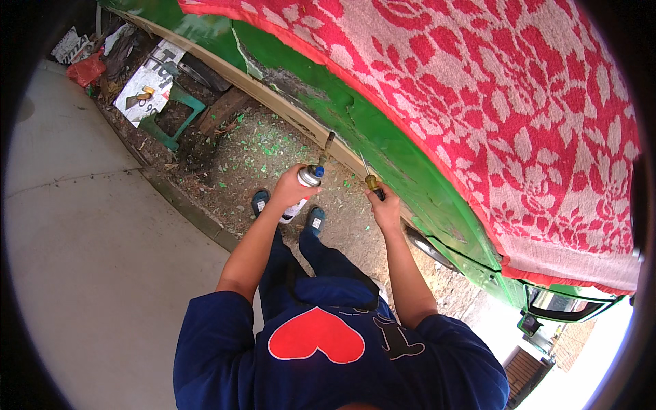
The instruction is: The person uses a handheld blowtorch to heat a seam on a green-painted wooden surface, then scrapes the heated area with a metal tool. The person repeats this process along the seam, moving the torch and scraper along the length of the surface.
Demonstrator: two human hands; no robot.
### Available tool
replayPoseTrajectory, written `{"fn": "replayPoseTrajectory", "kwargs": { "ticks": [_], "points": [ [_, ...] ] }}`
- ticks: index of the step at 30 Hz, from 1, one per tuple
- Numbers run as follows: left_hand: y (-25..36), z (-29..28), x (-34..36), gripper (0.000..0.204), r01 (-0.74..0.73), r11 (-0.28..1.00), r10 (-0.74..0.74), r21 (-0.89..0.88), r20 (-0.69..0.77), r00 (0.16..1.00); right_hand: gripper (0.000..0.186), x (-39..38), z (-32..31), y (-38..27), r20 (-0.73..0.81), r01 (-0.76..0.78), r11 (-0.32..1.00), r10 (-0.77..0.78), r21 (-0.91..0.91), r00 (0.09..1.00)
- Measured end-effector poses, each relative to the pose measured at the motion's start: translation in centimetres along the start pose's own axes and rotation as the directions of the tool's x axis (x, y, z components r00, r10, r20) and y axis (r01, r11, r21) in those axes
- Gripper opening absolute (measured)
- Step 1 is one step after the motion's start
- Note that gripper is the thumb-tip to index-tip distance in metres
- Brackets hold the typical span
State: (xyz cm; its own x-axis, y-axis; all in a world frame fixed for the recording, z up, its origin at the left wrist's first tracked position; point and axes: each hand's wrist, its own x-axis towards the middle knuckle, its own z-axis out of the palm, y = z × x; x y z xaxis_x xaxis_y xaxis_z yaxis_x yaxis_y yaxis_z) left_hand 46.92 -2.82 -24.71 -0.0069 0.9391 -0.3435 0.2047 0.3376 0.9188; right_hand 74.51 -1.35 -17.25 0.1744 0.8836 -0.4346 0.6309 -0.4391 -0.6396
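Evidently both hands are full beside a green vehicle panel (413, 181): a gas torch (311, 176) on the left, a yellow-handled screwdriver-like tool (372, 183) on the right.
The torch, out in front of the body above the feet, looks stiff, fairly light and perhaps slippery on its smooth can; holding it round the can seems wisest, well clear of the metal nozzle (329, 143), which could be hot. The slim tool should feel light and rigid, best held by its handle. The left hand (294, 189) wraps the can, forearm slanting up and inward; the right hand (387, 207) closes round the handle, forearm angled up and inward, the shaft pointing toward the panel, though whether its tip touches I cannot tell.
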Motion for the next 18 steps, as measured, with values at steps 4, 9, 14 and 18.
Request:
{"fn": "replayPoseTrajectory", "kwargs": {
  "ticks": [4, 9, 14, 18],
  "points": [
    [-0.03, 0.11, -0.01, 0.074, 0.007, 1.0, -0.007, 0.002, 0.006, 1.0, 0.049, -0.27, -0.01, 0.21, -0.005, 0.001, 1.0, -0.001, 0.008, 1.0],
    [0.21, 0.1, 0.0, 0.075, 0.038, 0.999, -0.038, 0.032, 0.014, 0.999, 0.047, -0.52, -0.03, 0.29, -0.002, 0.008, 1.0, -0.008, 0.019, 1.0],
    [-0.16, 0.27, 0.03, 0.076, 0.002, 1.0, -0.002, 0.008, -0.003, 1.0, 0.047, -0.7, -0.16, 0.12, 0.013, -0.001, 1.0, 0.001, 0.022, 1.0],
    [0.18, 0.29, -0.08, 0.074, -0.029, 0.999, 0.029, 0.04, -0.005, 1.0, 0.046, -0.77, -0.21, 0.01, 0.009, -0.017, 1.0, 0.017, -0.002, 1.0]
  ]
}}
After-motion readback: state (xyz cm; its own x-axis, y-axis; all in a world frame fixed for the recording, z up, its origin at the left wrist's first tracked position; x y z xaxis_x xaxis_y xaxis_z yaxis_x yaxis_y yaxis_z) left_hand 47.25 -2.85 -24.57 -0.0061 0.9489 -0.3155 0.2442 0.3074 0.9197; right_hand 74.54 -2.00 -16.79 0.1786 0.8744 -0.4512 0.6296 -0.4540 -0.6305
